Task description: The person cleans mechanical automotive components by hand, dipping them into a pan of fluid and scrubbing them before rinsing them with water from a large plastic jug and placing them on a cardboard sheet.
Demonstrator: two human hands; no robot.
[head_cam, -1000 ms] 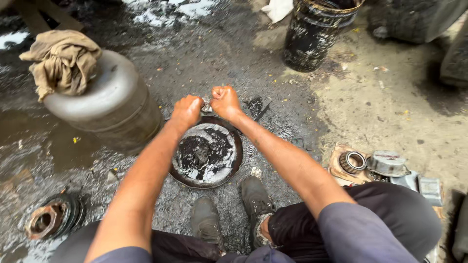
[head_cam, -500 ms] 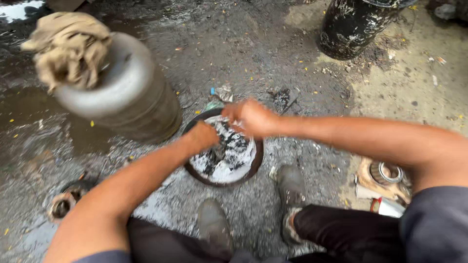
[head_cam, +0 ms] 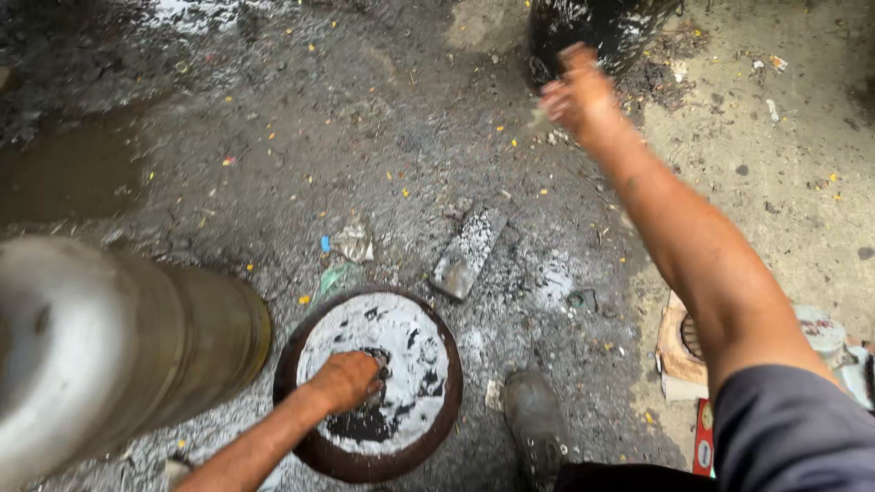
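The wet, grimy ground (head_cam: 383, 137) carries a round rusty pan (head_cam: 314, 446) of white-and-black liquid and a grey gas cylinder (head_cam: 100, 346) lying just beside it. A flat ash-dusted block (head_cam: 467, 252), scraps of litter (head_cam: 351, 244) and a black bucket (head_cam: 592, 27) sit farther out.

Round rust-rimmed pan (head_cam: 368, 383) flat on wet ground, holding pale liquid (perhaps soapy) with dark patches.

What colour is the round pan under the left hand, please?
The round pan has a rusty brown rim, holding white and black residue; head view.
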